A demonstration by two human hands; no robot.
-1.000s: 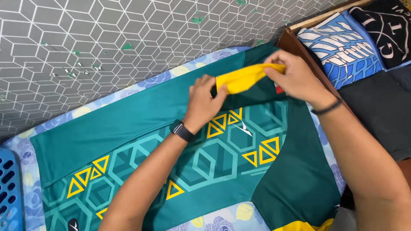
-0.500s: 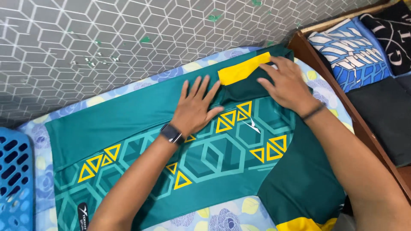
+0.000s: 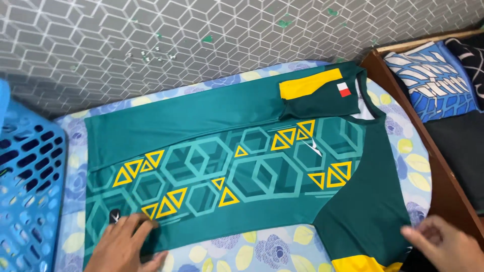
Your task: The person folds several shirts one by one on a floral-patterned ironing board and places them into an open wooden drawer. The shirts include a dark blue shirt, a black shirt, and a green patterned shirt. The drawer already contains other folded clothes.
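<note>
A teal jersey [image 3: 237, 151] with hexagon and yellow triangle patterns lies flat on a floral sheet [image 3: 262, 249]. Its far sleeve with a yellow cuff [image 3: 310, 83] is folded in over the body. My left hand [image 3: 123, 247] rests at the near left on the jersey's bottom hem, fingers spread. At the lower right, my right hand [image 3: 443, 244] is by the near sleeve, whose yellow cuff [image 3: 358, 263] shows at the frame's bottom edge. The right hand is blurred and seems to hold nothing.
A blue plastic laundry basket [image 3: 27, 191] stands at the left. A grey wall with a cube pattern [image 3: 176, 45] runs behind. At the right a wooden drawer edge [image 3: 423, 146] borders folded shirts, one blue and white [image 3: 436, 83].
Both hands have left the folded far sleeve and pulled back toward me: the left to the hem at lower left, the right to the near sleeve at lower right. The view shifted right.
</note>
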